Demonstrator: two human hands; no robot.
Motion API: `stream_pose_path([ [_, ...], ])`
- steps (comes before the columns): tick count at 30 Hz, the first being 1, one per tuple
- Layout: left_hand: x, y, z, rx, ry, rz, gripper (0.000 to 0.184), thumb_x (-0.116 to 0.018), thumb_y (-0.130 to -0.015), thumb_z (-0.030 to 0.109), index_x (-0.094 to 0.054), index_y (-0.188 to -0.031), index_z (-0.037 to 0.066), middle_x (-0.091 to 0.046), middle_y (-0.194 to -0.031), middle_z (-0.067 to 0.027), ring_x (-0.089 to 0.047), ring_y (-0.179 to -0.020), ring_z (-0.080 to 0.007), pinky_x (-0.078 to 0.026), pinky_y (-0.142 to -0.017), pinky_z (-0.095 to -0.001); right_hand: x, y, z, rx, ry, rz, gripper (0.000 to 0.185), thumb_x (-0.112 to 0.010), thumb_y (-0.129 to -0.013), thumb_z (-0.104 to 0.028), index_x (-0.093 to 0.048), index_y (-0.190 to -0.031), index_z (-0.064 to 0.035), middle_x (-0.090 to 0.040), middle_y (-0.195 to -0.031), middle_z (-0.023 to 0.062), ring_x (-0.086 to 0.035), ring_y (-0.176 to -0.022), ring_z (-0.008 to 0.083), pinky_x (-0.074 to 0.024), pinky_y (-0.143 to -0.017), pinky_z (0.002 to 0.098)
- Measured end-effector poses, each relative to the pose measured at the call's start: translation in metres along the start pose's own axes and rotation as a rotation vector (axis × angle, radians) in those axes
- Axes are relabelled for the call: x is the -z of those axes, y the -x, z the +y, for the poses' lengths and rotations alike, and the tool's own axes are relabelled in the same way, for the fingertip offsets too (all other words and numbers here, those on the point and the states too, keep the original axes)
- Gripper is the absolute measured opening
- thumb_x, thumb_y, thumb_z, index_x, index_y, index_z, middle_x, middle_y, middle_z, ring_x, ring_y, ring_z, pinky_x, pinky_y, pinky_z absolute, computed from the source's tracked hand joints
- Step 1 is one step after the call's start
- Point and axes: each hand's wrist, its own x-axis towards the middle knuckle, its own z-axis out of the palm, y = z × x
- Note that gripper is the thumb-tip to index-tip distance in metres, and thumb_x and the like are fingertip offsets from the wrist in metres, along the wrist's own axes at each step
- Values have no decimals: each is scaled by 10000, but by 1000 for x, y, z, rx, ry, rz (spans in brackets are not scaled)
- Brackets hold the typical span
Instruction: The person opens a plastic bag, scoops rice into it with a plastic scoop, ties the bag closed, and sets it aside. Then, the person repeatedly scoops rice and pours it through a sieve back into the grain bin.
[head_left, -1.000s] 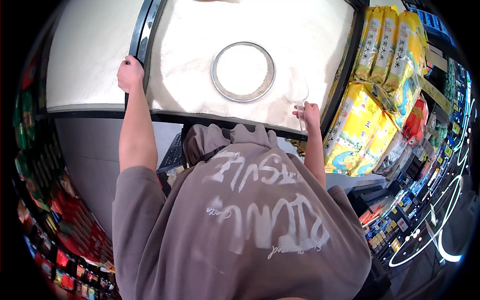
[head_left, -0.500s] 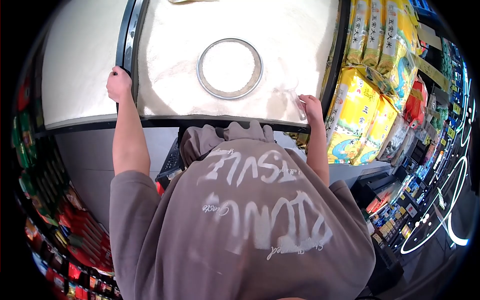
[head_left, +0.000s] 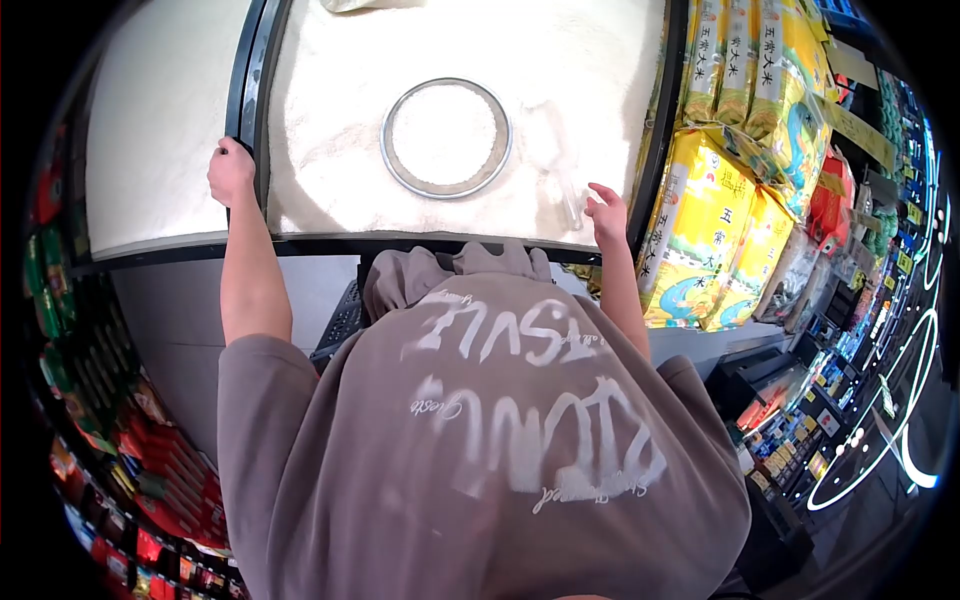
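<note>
My left hand [head_left: 231,172] is closed on the black divider [head_left: 248,110] between two bins of white grain. My right hand [head_left: 606,213] is just right of a clear scoop [head_left: 555,155], its index finger stretched out and the other fingers loosely bent, with nothing in it. The scoop lies on the grain in the right bin, its handle toward the front edge. A round metal bowl [head_left: 505,150] holding white grain sits in the middle of that bin, to the left of the scoop.
Yellow rice bags [head_left: 705,225] are stacked beyond the right bin's black edge [head_left: 658,150]. A pale object [head_left: 360,4] is partly visible at the top of the bin. Shelves of packets stand at the far left and right. A black basket [head_left: 343,322] is below the bin edge.
My right hand has let go of the clear scoop, which now lies on the grain. The view has shifted slightly, while my left hand stays on the divider.
</note>
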Motion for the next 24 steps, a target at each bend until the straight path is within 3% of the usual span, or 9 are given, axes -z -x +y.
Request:
stream_pose_path([
  [2,-2,1,0,-23,-1,52,567,-283,-892,440,-676,-1065,69,-657,-1080,-176,-604,-1027,-368,-460,-888,-442,7,-5,3,-43,58,9,389,-498,-759,123,-646,-1089,-21,-608,-1001,135,-591,-1038,221,-451,-767,230],
  [4,-5,-3,-4,-52,17,56,560,-286,-892,436,-669,-1070,69,-654,-1087,-178,-598,-1034,-372,-456,-893,-447,16,-9,3,-74,226,-18,426,-475,-755,155,-623,-1117,-14,-554,-1084,116,-561,-990,199,-404,-589,210],
  [8,-18,-16,-37,-309,420,246,273,-504,-849,220,-621,-957,-1,-622,-984,-177,-584,-931,-321,-452,-841,-395,12,-6,5,107,13,-48,453,-388,-705,126,-633,-1060,-12,-586,-1186,138,-499,-1245,300,-395,-961,291],
  [11,-9,26,-44,-453,494,405,193,-545,-826,133,-603,-942,-10,-572,-969,-140,-545,-911,-282,-453,-814,-367,-5,-2,0,-10,107,-131,331,-595,-771,-55,-616,-1097,-8,-586,-1191,119,-566,-1126,233,-452,-887,300],
  [13,-6,72,-48,-488,447,245,196,-581,-819,143,-602,-948,-3,-594,-957,-127,-562,-890,-263,-458,-798,-353,-25,4,3,34,283,-154,385,-653,-755,-146,-607,-1112,-9,-590,-1164,130,-578,-1071,240,-466,-865,319],
  [15,-19,105,-58,-530,515,-85,205,-628,-800,151,-607,-949,11,-618,-930,-121,-586,-867,-248,-466,-774,-346,-40,6,8,78,468,-172,462,-711,-739,-236,-599,-1126,-10,-594,-1138,141,-591,-1017,248,-480,-843,337],
  [17,-34,136,-68,-612,235,-261,234,-674,-775,178,-620,-957,40,-640,-917,-105,-611,-869,-256,-482,-769,-356,-52,5,16,247,839,-37,563,-747,-696,-312,-584,-1145,-14,-594,-1062,164,-584,-968,303,-478,-857,388],
  [19,-32,161,-66,-675,-39,-287,252,-692,-759,196,-635,-968,67,-649,-940,-94,-616,-913,-269,-490,-788,-377,-57,4,19,222,860,-21,516,-732,-710,-300,-591,-1125,-28,-563,-1075,162,-557,-1002,334,-470,-884,418],
  [24,-41,159,-62,-625,-111,-327,225,-672,-773,203,-656,-981,121,-676,-967,-54,-635,-912,-255,-495,-780,-369,-48,0,0,151,1023,5,436,-698,-717,-267,-596,-1082,-51,-496,-1182,161,-519,-1078,331,-473,-903,416],
])
